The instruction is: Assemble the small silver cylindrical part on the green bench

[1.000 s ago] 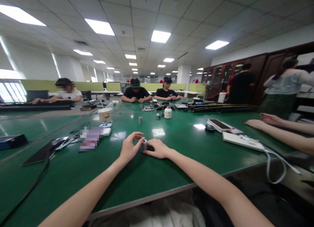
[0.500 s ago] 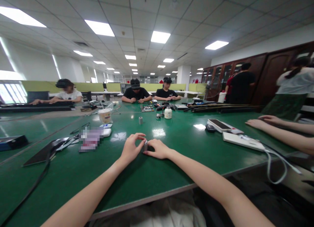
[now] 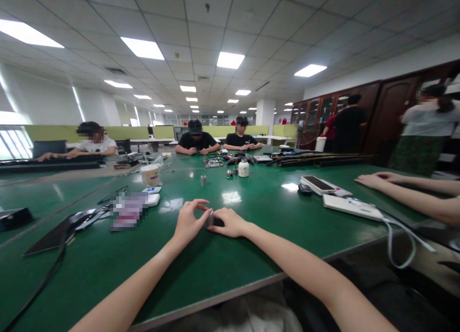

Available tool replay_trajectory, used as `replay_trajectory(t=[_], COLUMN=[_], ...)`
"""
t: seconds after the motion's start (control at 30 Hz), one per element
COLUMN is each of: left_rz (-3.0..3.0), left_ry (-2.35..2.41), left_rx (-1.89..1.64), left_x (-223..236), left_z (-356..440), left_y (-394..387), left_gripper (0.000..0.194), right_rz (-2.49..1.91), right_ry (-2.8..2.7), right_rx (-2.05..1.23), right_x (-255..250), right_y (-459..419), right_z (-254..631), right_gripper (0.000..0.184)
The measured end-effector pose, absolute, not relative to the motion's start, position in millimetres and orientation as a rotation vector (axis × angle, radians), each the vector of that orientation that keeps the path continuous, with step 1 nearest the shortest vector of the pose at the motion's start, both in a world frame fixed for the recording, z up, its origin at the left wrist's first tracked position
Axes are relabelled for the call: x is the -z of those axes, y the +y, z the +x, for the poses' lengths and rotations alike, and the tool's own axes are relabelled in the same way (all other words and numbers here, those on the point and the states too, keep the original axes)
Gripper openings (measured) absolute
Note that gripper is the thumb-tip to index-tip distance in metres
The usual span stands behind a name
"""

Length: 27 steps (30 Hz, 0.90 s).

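A small grey metal cylinder (image 3: 210, 220) stands upright on the green table between my two hands. My left hand (image 3: 189, 222) is curled at its left side, with thumb and fingertips at its upper part. From the right, my right hand (image 3: 230, 222) closes round it, the thumb across its lower front and the fingers behind. Part of the cylinder is hidden by the fingers. Farther off, a similar metal cylinder (image 3: 203, 180) stands alone. Beyond it are a white jar (image 3: 243, 168) and small shiny metal parts (image 3: 230, 173).
On the left are a plastic-wrapped cup (image 3: 150, 175), a white case (image 3: 153, 200) and a dark flat panel (image 3: 48, 236) with a cable. A phone (image 3: 317, 184) and a white power bank (image 3: 352, 207) lie at right, near another person's hands (image 3: 373, 179). Several people sit or stand beyond.
The view has tilted up slightly, so the scene sits a little lower and to the left. My left fingers have shifted slightly at the cylinder's top; my right hand stays round it.
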<state>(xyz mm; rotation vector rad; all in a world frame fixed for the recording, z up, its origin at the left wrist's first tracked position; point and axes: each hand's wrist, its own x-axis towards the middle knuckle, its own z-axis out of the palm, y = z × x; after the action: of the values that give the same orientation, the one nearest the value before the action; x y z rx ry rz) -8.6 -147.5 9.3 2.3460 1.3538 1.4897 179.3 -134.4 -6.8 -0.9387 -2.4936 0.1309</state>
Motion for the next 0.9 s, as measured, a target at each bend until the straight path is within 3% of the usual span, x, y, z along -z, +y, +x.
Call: replay_trajectory(t=[0.27, 0.43, 0.6, 0.7, 0.9], left_rz=[2.267, 2.222, 2.186, 2.153, 2.181], left_ry=[1.25, 1.46, 1.861, 1.879, 1.8], left_rx=[-1.48, -1.604, -1.067, -0.933, -1.161], left_x=[-6.5, -11.2, 0.1, 7.6, 4.9], left_z=[-8.0, -15.1, -34.7, -39.8, -31.6], left_y=[-144.8, -140.3, -129.2, -125.7, -127.7], left_gripper=[0.026, 0.026, 0.026, 0.023, 0.023], right_rz=[-0.943, -0.961, -0.966, -0.981, -0.967], right_ry=[-2.492, -2.493, -2.494, -2.492, -2.496], right_rx=[-0.112, -0.095, -0.079, -0.083, -0.08], right_x=[8.7, 9.0, 10.7, 11.4, 11.9], right_y=[-132.3, -132.7, -132.0, -130.9, -130.0], right_z=[179.3, 179.4, 179.7, 179.6, 179.6], right_gripper=[0.036, 0.037, 0.039, 0.04, 0.038])
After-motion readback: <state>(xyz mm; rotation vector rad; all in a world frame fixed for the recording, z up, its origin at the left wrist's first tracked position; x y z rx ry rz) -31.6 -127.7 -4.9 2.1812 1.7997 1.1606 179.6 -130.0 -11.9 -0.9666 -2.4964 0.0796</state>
